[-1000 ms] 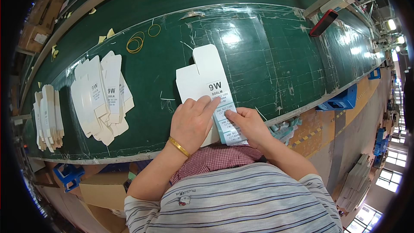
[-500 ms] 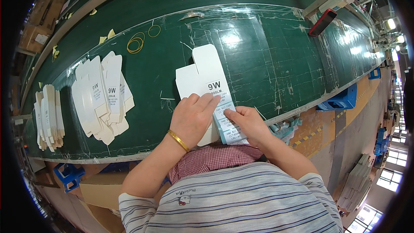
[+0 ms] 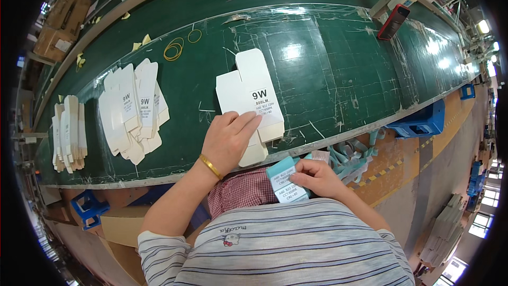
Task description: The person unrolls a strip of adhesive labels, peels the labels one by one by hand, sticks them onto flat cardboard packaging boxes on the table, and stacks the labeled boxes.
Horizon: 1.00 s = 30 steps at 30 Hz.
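Note:
A flattened white carton lies on the green table in front of me. On its face is a pale label with dark print. My left hand rests on the carton, its fingers stretched flat over the label's lower edge; the thumb is mostly hidden. Below the table edge, close to my body, my right hand pinches a strip of labels on pale blue-green backing. This strip is apart from the carton.
Left of the carton lie a fanned stack of white cartons and another stack. Yellow rubber bands sit farther back. A red-edged phone stands at the far right. Used backing strips hang by the front edge.
My right hand has drawn the label strip off the carton, down toward my body. The carton's label now shows whole, and my left hand stays on it.

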Available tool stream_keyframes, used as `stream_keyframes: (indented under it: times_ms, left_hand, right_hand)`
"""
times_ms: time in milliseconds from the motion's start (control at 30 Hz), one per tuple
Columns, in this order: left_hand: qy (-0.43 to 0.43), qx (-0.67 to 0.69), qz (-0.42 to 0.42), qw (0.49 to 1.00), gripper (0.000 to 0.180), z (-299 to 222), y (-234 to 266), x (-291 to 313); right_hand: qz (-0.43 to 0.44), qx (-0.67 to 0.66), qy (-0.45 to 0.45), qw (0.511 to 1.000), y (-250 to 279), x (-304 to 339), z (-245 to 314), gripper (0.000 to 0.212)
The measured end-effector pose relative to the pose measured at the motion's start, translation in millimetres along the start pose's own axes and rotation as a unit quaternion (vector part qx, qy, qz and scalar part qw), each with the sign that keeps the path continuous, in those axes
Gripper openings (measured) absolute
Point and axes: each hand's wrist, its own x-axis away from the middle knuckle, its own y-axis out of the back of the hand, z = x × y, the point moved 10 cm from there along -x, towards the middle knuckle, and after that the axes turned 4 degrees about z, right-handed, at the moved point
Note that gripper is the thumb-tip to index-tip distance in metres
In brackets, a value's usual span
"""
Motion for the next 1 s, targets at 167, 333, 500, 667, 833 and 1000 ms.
stream_keyframes:
  times_ms: [167, 333, 500, 667, 833, 1000]
  left_hand:
    - [0.032, -0.024, 0.035, 0.999, 0.041, -2, -3, -10]
    - [0.066, -0.058, 0.062, 0.994, 0.041, -2, -8, -46]
    - [-0.035, -0.084, 0.014, 0.996, 0.024, -10, -26, -37]
    - [0.029, -0.087, 0.143, 0.985, 0.014, -14, -52, -42]
    - [0.063, -0.075, 0.163, 0.982, 0.012, -25, -51, -43]
    - [0.031, -0.075, 0.115, 0.990, 0.010, -24, -41, -45]
  right_hand:
    - [-0.030, -0.044, 0.007, 0.999, 10, 3, -2, 0.015]
    - [-0.012, -0.051, 0.029, 0.998, 3, -1, 5, 0.015]
    - [-0.141, 0.107, 0.048, 0.983, 29, 11, 10, 0.017]
    - [-0.137, -0.136, 0.091, 0.977, 32, 2, 9, 0.008]
    - [-0.102, -0.140, 0.099, 0.980, 19, -3, 21, 0.006]
    - [-0.111, -0.140, 0.116, 0.977, 20, -8, 20, 0.005]
